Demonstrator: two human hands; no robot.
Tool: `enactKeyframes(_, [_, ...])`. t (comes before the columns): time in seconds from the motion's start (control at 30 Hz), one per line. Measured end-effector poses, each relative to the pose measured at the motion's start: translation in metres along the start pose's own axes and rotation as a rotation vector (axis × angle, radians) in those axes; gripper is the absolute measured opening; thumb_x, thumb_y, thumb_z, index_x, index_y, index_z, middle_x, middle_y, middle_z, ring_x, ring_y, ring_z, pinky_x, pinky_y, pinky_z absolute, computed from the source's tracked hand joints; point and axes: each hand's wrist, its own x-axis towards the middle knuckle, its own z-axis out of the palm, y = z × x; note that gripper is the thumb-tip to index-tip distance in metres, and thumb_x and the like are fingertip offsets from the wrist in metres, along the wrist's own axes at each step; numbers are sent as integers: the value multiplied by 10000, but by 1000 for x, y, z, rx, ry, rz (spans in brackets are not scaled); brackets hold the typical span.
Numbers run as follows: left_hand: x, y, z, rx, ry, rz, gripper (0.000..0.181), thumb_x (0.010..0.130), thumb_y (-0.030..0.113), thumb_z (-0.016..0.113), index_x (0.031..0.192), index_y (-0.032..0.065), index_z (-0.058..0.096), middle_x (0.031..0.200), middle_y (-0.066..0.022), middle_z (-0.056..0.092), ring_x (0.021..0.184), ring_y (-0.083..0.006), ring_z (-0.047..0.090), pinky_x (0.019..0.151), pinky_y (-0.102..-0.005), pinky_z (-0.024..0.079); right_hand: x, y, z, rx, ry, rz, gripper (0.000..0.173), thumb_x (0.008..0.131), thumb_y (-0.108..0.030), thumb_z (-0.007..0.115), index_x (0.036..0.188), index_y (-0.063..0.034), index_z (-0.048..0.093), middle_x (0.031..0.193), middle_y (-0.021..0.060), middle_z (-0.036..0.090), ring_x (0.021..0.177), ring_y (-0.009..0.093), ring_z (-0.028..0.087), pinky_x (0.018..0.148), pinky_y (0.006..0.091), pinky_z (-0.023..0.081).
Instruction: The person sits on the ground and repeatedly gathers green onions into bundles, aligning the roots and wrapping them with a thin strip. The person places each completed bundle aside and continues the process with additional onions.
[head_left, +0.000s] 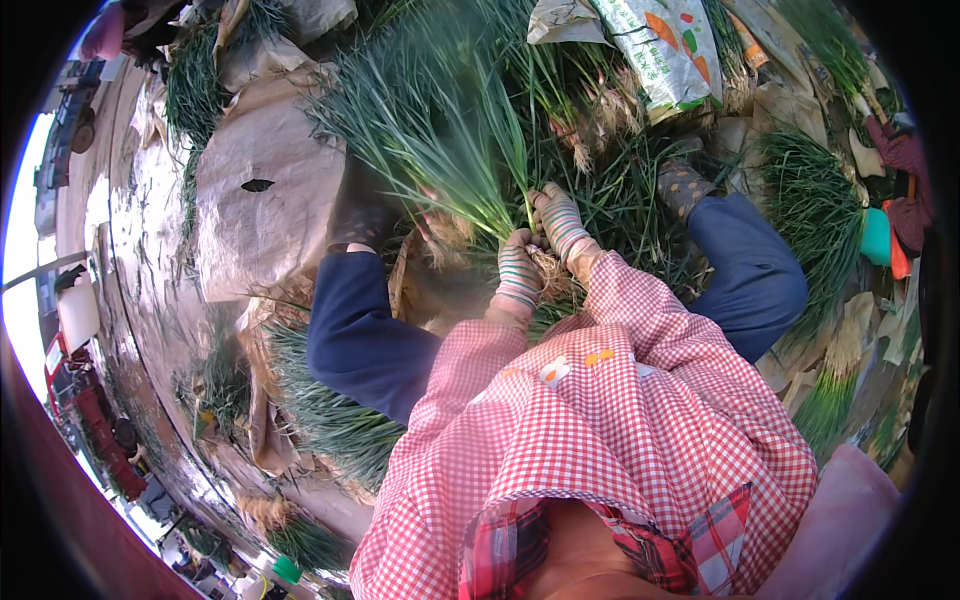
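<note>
Both of my hands wear striped knit gloves and meet in front of my chest. My left hand (519, 270) is closed around the pale lower stems of a bunch of green onions (480, 180), whose leaves fan up and away. Close against it, my right hand (556, 217) grips a few stalks at their base. Stringy roots (553, 274) hang out below the fingers. Just beyond my hands lie more green onions (450, 229) with reddish-white bases, and a large leafy heap (420, 82) spreads behind them.
A brown woven sack (270, 187) with a hole lies at left. A printed white sack (664, 52) covers onions at top right. Onion piles (810, 210) (330, 405) flank my bent legs. Another person's sleeve (900, 150) shows at far right. Vehicles (97, 420) stand at far left.
</note>
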Motion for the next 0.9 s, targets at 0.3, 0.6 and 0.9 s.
enactKeyframes(0.3, [-37, 40, 15, -23, -439, 193, 176, 873, 181, 631, 999, 60, 607, 927, -73, 659, 778, -184, 635, 679, -295, 553, 14, 14, -59, -727, -538, 394, 409, 949, -365, 540, 1058, 15, 647, 933, 159, 682, 718, 235, 657, 655, 357, 518])
enactKeyframes(0.6, [8, 61, 5, -322, -545, -261, 188, 882, 98, 589, 1042, 0, 587, 868, -68, 599, 661, -142, 529, 570, -280, 474, 158, -49, -83, -793, 170, 142, 397, 902, -381, 616, 1151, -71, 610, 976, 161, 667, 885, 314, 628, 787, 413, 492])
enactKeyframes(0.9, [26, 60, 9, -46, -323, 83, 157, 887, 149, 619, 883, 1, 671, 851, -128, 692, 834, -233, 672, 750, -332, 572, 38, -32, -90, 596, -113, -355, 147, 889, -237, 646, 835, -104, 617, 639, -32, 530, 484, 37, 391, 460, 217, 297])
